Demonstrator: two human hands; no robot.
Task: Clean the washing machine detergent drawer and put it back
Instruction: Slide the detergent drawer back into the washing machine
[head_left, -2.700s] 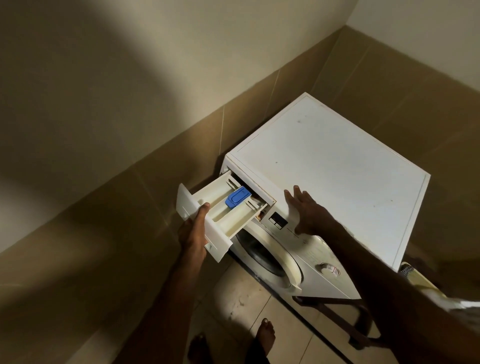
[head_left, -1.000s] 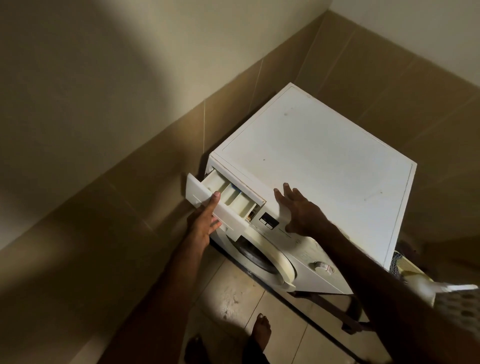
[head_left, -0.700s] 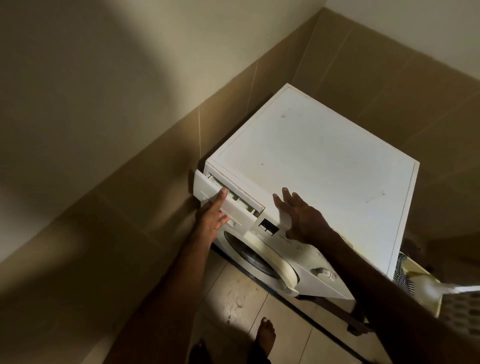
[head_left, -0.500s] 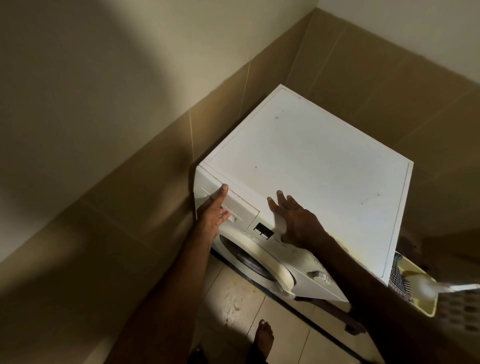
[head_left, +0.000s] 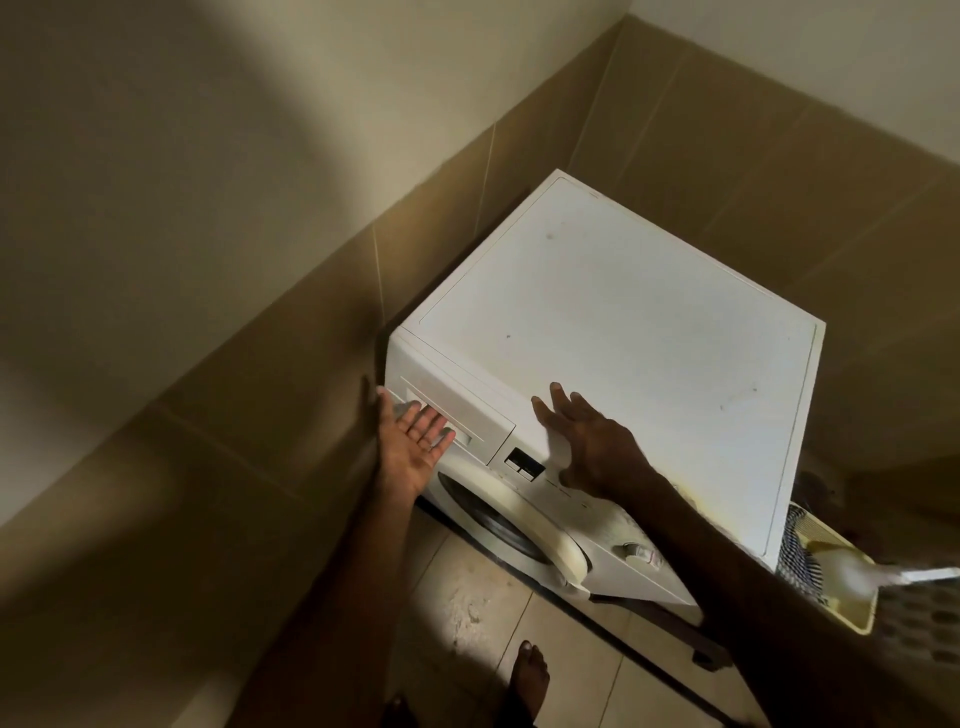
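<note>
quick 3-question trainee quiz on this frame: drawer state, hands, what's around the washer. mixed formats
1. True or false: the detergent drawer sits flush with the front of the washing machine.
2. Multiple choice: the left hand is A) gripping the drawer front, B) open, palm up, by the drawer front, C) on the program dial.
3. Fill in: the right hand rests with spread fingers at the front edge of the machine's ____ panel.

Key: 1 true; 2 B; 3 top.

Smooth matt white plastic drawer front (head_left: 457, 410)
</note>
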